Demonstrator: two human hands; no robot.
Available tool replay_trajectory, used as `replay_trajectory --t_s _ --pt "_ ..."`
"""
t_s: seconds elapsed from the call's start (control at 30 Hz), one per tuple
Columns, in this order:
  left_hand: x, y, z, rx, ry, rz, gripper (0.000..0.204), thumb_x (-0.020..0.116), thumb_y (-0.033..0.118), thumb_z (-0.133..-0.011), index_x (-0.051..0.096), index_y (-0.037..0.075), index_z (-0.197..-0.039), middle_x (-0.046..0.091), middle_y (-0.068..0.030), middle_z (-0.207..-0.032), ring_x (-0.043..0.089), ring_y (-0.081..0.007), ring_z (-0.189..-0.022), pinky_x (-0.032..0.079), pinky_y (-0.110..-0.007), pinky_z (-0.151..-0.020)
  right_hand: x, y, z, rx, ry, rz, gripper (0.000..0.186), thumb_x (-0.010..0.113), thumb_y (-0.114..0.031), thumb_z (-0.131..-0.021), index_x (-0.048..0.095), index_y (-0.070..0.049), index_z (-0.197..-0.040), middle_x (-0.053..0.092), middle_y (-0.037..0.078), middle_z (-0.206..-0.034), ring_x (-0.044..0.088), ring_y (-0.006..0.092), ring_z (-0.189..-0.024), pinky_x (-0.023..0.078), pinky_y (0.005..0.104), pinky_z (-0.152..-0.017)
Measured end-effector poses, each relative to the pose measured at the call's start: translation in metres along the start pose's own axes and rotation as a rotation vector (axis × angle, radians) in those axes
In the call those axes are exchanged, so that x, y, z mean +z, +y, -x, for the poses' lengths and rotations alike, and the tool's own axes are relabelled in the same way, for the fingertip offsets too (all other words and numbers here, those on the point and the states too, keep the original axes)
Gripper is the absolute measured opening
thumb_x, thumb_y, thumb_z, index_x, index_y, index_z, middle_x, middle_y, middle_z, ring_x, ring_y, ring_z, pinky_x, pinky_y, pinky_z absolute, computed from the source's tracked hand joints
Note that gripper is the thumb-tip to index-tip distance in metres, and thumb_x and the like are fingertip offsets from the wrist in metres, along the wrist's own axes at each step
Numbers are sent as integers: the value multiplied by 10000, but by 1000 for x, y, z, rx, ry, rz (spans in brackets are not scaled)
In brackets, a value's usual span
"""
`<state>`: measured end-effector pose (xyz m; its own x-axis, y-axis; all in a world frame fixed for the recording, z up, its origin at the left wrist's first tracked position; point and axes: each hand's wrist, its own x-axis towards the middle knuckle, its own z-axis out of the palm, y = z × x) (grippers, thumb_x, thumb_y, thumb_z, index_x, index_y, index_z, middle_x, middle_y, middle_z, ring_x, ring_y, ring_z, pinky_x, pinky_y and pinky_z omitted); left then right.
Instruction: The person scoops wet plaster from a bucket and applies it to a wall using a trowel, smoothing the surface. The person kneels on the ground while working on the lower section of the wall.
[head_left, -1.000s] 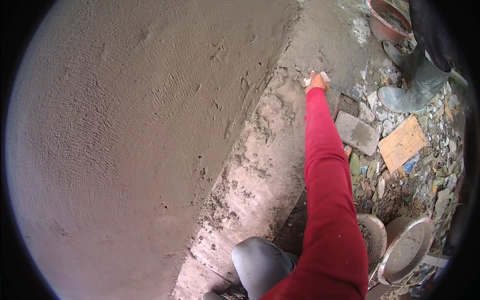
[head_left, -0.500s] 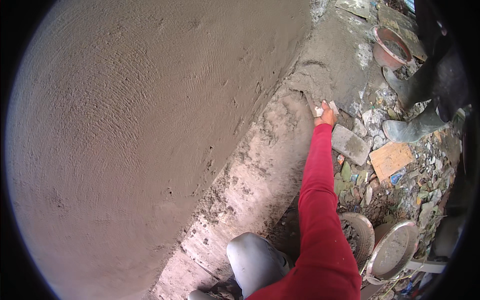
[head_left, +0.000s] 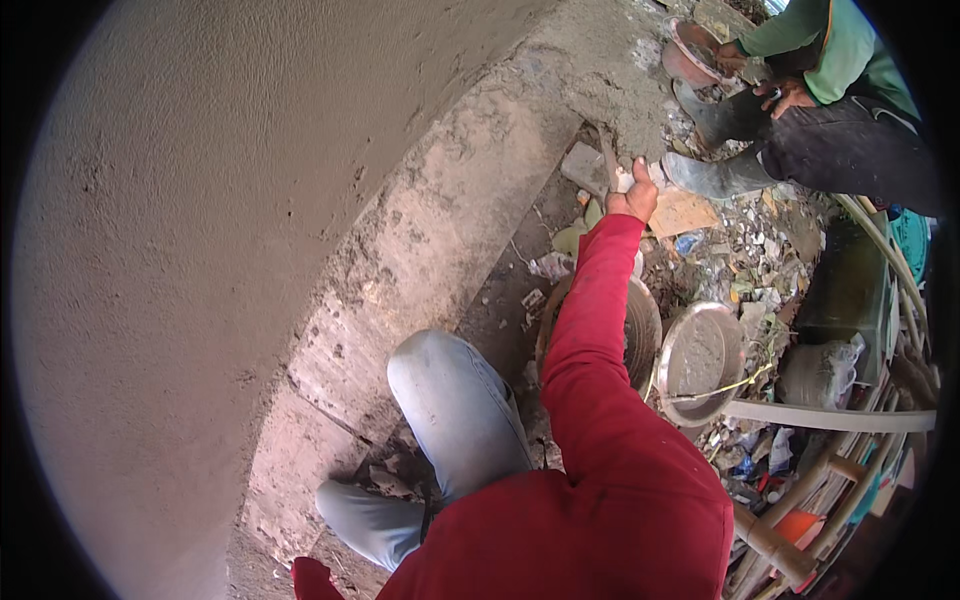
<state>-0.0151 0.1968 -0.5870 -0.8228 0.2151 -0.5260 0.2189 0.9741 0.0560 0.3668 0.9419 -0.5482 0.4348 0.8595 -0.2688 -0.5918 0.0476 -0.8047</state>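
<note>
My right hand (head_left: 636,195) reaches out ahead in a red sleeve, its fingers closed round the pale handle of a plastering trowel (head_left: 609,158). The trowel's blade shows nearly edge-on, beside the wet mortar (head_left: 620,95) on the ledge's far end. To the left runs a rough pale ledge (head_left: 430,220) at the foot of a grey plastered wall (head_left: 220,200). Of my left arm only a bit of red sleeve (head_left: 314,578) shows at the lower edge; the left hand is out of view.
A grey block (head_left: 586,168) lies beyond the trowel. Two round basins, one with a grey coating (head_left: 702,362), stand right of my forearm. At the upper right a co-worker in green (head_left: 850,60) has a hand at a reddish tub (head_left: 690,62). Rubble and bamboo poles (head_left: 775,540) lie right.
My view has swung right and back, bringing the co-worker's hands and the poles into sight. The trowel has come off the mortar at the ledge and turned more upright in my right hand.
</note>
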Motion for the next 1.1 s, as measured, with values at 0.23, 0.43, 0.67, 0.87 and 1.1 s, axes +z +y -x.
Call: replay_trajectory --t_s 0.23,0.43,0.67,0.87,1.1 --pt "-26 -135 4 -11 -95 -120 611 645 350 -802 494 33 -1302 599 -113 -1233 595 -246 -1093 453 -325 -929 -110 -147 106 83 -71 -118 258 616 -98 -874 574 71 -1064 606 146 -956 636 276 -792 566 437 -675" --pt "-37 -214 23 -22 -198 -288 616 647 354 -798 495 36 -1303 599 -107 -1234 595 -243 -1093 453 -322 -929 -201 -205 224 46 -25 -40 294 585 -23 -862 542 32 -1147 596 135 -1060 627 275 -865 575 443 -738" --pt "-26 -257 31 36 -294 -463 620 649 359 -794 496 39 -1303 600 -101 -1235 596 -240 -1092 453 -318 -929 -279 -133 261 53 59 262 307 649 9 -807 576 11 -1105 627 108 -1021 625 248 -850 544 429 -709" --pt "0 -273 15 155 -382 -633 625 651 363 -791 496 41 -1304 601 -96 -1235 597 -237 -1091 452 -315 -928 -282 -131 246 -111 47 719 311 711 56 -643 598 88 -930 635 110 -819 599 223 -644 497 358 -588" --pt "36 -334 24 346 -476 -874 630 653 368 -787 497 44 -1304 602 -90 -1236 597 -234 -1090 452 -311 -928 -202 -214 252 -743 19 1196 187 725 -40 -644 600 91 -692 626 173 -636 598 265 -556 470 406 -572"
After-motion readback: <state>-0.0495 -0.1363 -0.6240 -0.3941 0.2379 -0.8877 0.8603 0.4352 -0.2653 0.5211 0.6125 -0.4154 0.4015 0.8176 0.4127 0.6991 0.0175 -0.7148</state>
